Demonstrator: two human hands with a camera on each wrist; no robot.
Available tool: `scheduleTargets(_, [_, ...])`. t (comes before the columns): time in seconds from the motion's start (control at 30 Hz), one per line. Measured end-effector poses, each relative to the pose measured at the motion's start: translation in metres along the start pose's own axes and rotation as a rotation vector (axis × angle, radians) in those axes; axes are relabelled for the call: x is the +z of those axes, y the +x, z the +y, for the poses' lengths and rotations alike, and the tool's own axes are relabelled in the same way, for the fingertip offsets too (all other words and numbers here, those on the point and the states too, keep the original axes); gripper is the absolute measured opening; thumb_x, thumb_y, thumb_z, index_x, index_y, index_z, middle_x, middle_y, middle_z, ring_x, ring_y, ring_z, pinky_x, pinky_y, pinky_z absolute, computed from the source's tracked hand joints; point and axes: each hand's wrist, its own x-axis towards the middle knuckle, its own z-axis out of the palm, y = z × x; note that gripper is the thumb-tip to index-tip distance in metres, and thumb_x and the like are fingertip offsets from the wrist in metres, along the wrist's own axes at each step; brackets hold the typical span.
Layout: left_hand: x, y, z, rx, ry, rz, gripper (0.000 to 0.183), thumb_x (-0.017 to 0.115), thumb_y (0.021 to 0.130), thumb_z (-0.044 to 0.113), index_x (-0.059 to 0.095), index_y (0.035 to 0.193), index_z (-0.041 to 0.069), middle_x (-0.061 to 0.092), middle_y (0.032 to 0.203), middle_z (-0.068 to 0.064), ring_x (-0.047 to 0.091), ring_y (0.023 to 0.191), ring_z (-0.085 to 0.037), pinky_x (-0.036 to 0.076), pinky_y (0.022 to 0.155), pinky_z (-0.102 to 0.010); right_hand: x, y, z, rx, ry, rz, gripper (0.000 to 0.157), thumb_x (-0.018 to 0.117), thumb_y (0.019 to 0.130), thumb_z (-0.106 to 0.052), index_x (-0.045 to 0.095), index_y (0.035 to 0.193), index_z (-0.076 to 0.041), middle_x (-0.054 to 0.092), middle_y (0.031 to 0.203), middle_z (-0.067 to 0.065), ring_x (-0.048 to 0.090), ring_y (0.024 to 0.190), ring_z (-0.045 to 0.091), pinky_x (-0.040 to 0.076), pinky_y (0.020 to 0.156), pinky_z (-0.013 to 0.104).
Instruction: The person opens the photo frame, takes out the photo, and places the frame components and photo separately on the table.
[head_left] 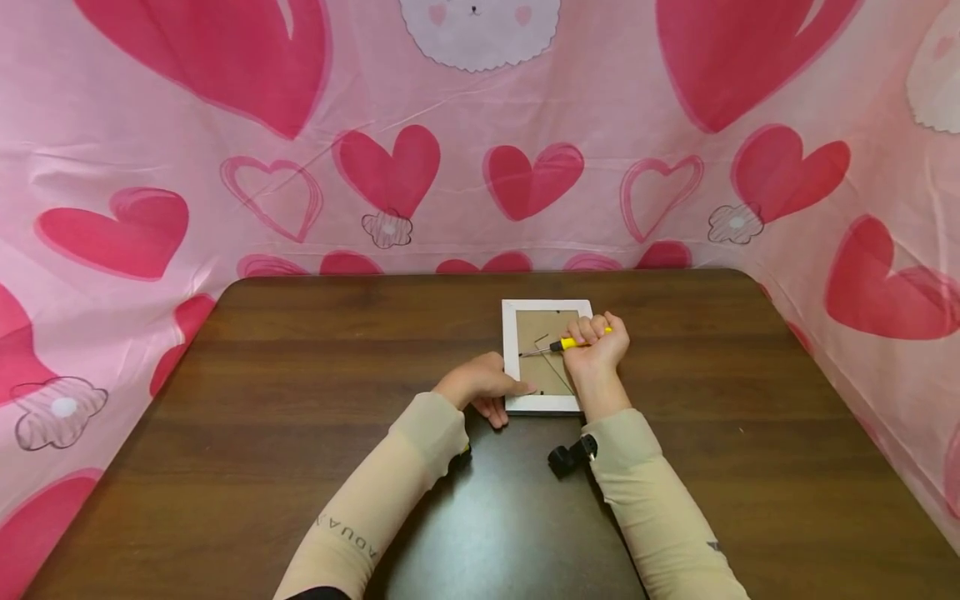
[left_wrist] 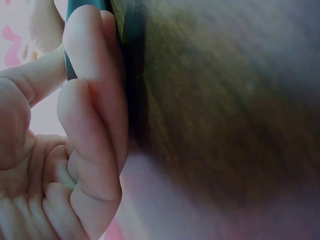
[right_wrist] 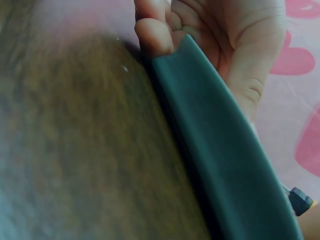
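A white picture frame (head_left: 510, 332) lies back side up on the table, its brown backing board (head_left: 531, 373) showing small dark tabs at the edges. My left hand (head_left: 483, 382) pinches the frame's lower left corner, thumb on top; its curled fingers are close up in the left wrist view. In my right hand (head_left: 600, 343) is a screwdriver (head_left: 556, 346) with a yellow and black handle, gripped in the fist. The shaft points left, its tip at a tab on the left edge. The right wrist view shows the frame's side (right_wrist: 220, 140) and part of the screwdriver (right_wrist: 300, 201).
The dark wooden table (head_left: 337, 333) extends around the frame on all sides. A pink cloth (head_left: 465, 108) with hearts hangs behind it and along both sides. A black wrist camera (head_left: 572, 457) sticks out from the right sleeve near the tabletop.
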Motion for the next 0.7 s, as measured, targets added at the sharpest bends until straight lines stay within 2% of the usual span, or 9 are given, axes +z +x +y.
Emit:
scheduleTargets(0.27, [-0.0001,0.0002,0.0017,0.007,-0.007,-0.020,0.038,0.072,0.091,0.033,0.051,0.076,0.006,0.064,0.053,-0.013,0.062,0.041,-0.016,0.050,0.041,-0.025,-0.0002,-0.0016,-0.0022,0.030,-0.002,-0.006,0.064,0.026,0.105,-0.028,0.028,0.043,-0.012,0.029,0.038,-0.002,0.024,0.037,0.013,0.019,0.048,0.027])
scheduleTargets(0.43, [-0.0009,0.0010,0.0019,-0.001,0.021,-0.026,0.038,0.072,0.091,0.033,0.052,0.077,0.004,0.065,0.053,-0.013,0.063,0.041,-0.015,0.050,0.041,-0.024,-0.0009,-0.0013,-0.0008,0.033,-0.036,-0.006,0.064,0.025,0.105,-0.029,0.029,0.043,-0.013,0.029,0.038,-0.002,0.025,0.037,0.013,0.020,0.049,0.028])
scheduleTargets(0.53, [-0.0018,0.0013,0.0020,-0.016,0.042,-0.023,0.038,0.072,0.092,0.033,0.052,0.078,0.004,0.065,0.054,-0.014,0.063,0.041,-0.015,0.050,0.041,-0.024,-0.0012,-0.0020,0.0012,0.042,-0.020,-0.004,0.065,0.025,0.105,-0.029,0.028,0.042,-0.012,0.029,0.038,-0.001,0.023,0.038,0.013,0.018,0.049,0.028])
scheduleTargets(0.7, [-0.0025,0.0033,0.0056,-0.005,0.082,-0.029,0.038,0.071,0.092,0.033,0.054,0.075,0.004,0.065,0.053,-0.013,0.063,0.042,-0.015,0.050,0.041,-0.024,-0.0013,-0.0040,0.0019,0.005,-0.013,-0.009,0.063,0.026,0.104,-0.028,0.028,0.043,-0.012,0.028,0.038,-0.002,0.022,0.038,0.013,0.016,0.049,0.027])
